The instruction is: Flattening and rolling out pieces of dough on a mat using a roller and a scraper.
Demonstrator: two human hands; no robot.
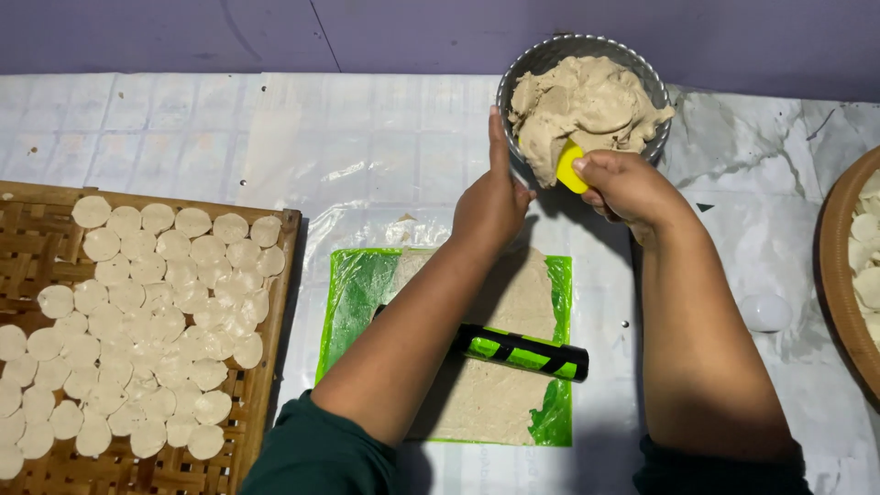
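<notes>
A: Start with the biggest thing. What fills the frame?

B: The worktop (385,137), covered in pale plastic sheeting. At the lower left sits a woven bamboo tray (266,385), most of it laid with overlapping pale dough discs (147,312). At the right edge a round wooden tray (836,266) shows a few more discs.

A: And in the middle?

B: A green plastic sheet (353,293) with a flattened slab of dough (495,385) on it. A black and green rolling pin (522,353) lies across that slab, with no hand on it.

A: Where are the hands?

B: Both are up at the metal bowl (587,50) in the upper centre, which is heaped with soft beige dough (587,105). The left hand (490,206) rests against the bowl's near rim, fingers pressed together and pointing up. The right hand (628,183) has its fingers closed around a yellow scraper (570,168), whose edge is in the dough.

A: How far along does it look?

B: I'd judge well along but not finished: many discs are cut and laid out, one slab is rolled but uncut, and the bowl is quite full.
</notes>
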